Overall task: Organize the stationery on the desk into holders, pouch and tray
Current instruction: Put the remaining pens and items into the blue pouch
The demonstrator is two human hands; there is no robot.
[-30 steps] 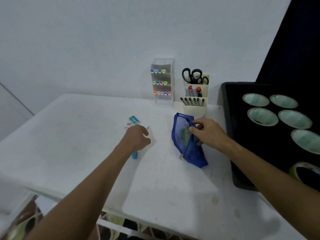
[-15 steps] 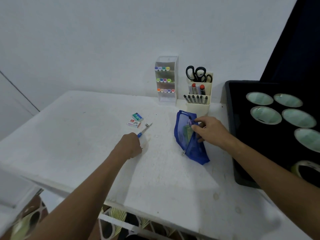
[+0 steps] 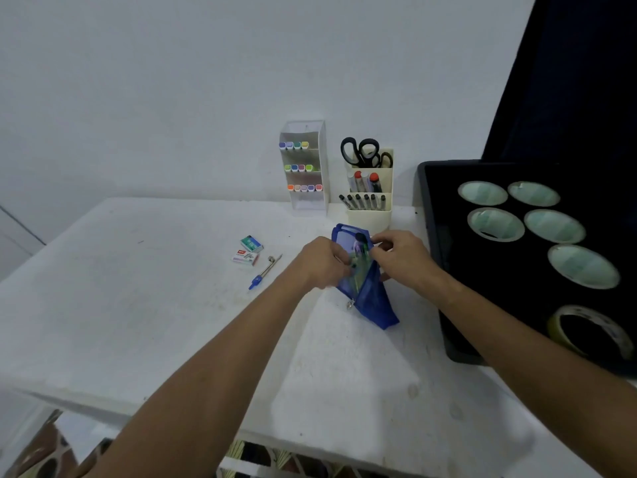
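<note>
We see both hands at the blue pouch (image 3: 370, 298), which stands on the desk (image 3: 138, 305) beside the tray (image 3: 437, 270). The right hand (image 3: 401, 258) pinches its open top edge; the left hand (image 3: 322, 262) is curled at the mouth, fingers together, contents blurred. 2 boxes (image 3: 249, 250) and a compass (image 3: 265, 272) lie to the left.

The pouch (image 3: 370, 298) at frame centre looked like blue mesh cloth. The desk (image 3: 138, 305) was matt, rough white; the tray (image 3: 444, 270) at right, smooth black plastic; the marker holder (image 3: 315, 205), clear glossy plastic.
</note>
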